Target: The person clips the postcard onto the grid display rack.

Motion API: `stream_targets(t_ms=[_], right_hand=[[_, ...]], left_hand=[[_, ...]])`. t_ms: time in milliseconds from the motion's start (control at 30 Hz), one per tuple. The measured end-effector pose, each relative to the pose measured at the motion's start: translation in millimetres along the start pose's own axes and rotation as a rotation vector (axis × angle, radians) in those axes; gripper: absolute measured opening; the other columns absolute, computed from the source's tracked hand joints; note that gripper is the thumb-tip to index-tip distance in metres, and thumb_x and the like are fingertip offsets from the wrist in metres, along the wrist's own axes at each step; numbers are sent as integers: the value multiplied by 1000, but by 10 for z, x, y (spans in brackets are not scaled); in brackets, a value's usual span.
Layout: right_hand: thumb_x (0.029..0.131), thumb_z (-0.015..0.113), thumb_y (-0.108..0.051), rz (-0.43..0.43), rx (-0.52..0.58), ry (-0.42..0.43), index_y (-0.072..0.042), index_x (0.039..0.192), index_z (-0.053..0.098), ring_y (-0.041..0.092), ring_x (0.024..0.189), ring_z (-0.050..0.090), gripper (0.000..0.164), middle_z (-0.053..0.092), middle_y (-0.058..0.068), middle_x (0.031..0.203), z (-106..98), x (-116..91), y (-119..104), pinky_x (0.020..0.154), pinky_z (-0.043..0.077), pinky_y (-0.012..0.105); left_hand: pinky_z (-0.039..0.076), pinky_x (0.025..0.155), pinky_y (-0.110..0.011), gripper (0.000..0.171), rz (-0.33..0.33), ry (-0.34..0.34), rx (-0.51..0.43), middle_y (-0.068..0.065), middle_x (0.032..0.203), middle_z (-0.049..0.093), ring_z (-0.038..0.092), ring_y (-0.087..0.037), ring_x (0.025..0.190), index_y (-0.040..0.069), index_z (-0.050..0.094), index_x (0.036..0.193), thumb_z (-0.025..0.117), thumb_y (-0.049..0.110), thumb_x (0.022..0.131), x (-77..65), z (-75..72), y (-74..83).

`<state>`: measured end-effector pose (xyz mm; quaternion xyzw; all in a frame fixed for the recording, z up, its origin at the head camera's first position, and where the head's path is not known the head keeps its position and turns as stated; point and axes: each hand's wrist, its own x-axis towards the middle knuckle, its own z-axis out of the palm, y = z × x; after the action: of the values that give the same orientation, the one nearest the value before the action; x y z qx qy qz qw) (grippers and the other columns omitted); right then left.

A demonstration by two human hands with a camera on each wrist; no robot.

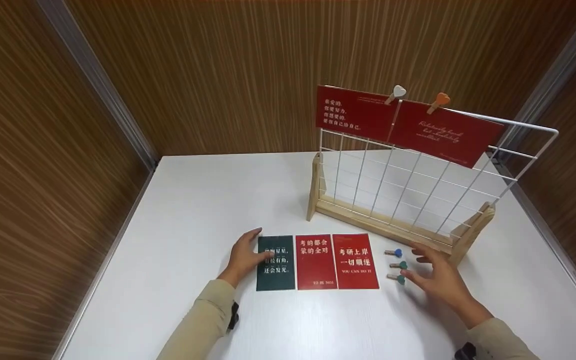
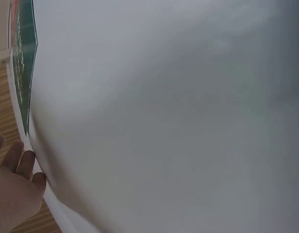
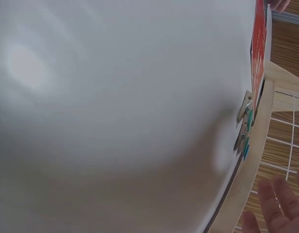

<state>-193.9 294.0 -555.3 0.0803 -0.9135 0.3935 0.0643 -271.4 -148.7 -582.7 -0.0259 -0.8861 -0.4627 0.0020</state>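
My left hand is at the left edge of a dark green card, its thumb reaching over the card. Beside that card lie a red card and another red card, all in a row with white lettering. To the right are three small wooden clothespins with heart tops: a blue-heart clothespin, a green-heart clothespin and a teal-heart clothespin. Beside these, my right hand spreads its fingers and thumb, holding nothing. The right wrist view shows the clothespins edge-on.
A white wire grid stands in a wooden base behind the right hand. Along its top hang a red card under a white-heart clothespin and another red card under an orange-heart clothespin. Wood-grain panels enclose the white table.
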Motion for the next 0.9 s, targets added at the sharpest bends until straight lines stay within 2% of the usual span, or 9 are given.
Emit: stream_targets(t_ms=[167, 367, 567, 767, 900], right_hand=[[77, 81, -26, 33, -4, -32, -8, 138, 46, 39, 102, 60, 73, 59, 21, 118, 34, -53, 25, 85, 48, 56], [75, 83, -19, 28, -10, -48, -6, 129, 54, 32, 94, 63, 62, 63, 15, 110, 93, -97, 53, 82, 50, 51], [72, 84, -13, 27, -4, -74, -7, 121, 59, 26, 90, 64, 55, 64, 9, 107, 139, -128, 72, 80, 53, 45], [71, 83, -5, -14, -18, -66, -4, 115, 61, 23, 89, 64, 49, 65, 9, 108, 174, -128, 105, 79, 53, 40], [72, 82, -2, -6, -19, -83, -3, 112, 62, 23, 92, 63, 45, 64, 8, 108, 189, -125, 131, 81, 53, 38]], left_hand=[[27, 110, -43, 76, 13, -13, 24, -17, 139, 48, 37, -34, 132, 1, 47, 137, 84, 20, 73, 27, -3, -20], [26, 110, -46, 74, 37, -35, 37, -19, 136, 49, 38, -36, 130, -2, 49, 135, 83, 18, 73, 40, 0, -60], [27, 110, -45, 72, 26, -47, 66, -19, 136, 49, 38, -37, 130, -1, 49, 135, 83, 15, 73, 51, -13, -57], [27, 110, -45, 69, 27, -25, 50, -19, 136, 50, 38, -37, 130, -1, 50, 134, 81, 6, 73, 37, -3, -65], [28, 109, -45, 67, 43, -11, 63, -18, 134, 52, 39, -37, 129, -1, 52, 133, 81, 4, 72, 22, 5, -55]])
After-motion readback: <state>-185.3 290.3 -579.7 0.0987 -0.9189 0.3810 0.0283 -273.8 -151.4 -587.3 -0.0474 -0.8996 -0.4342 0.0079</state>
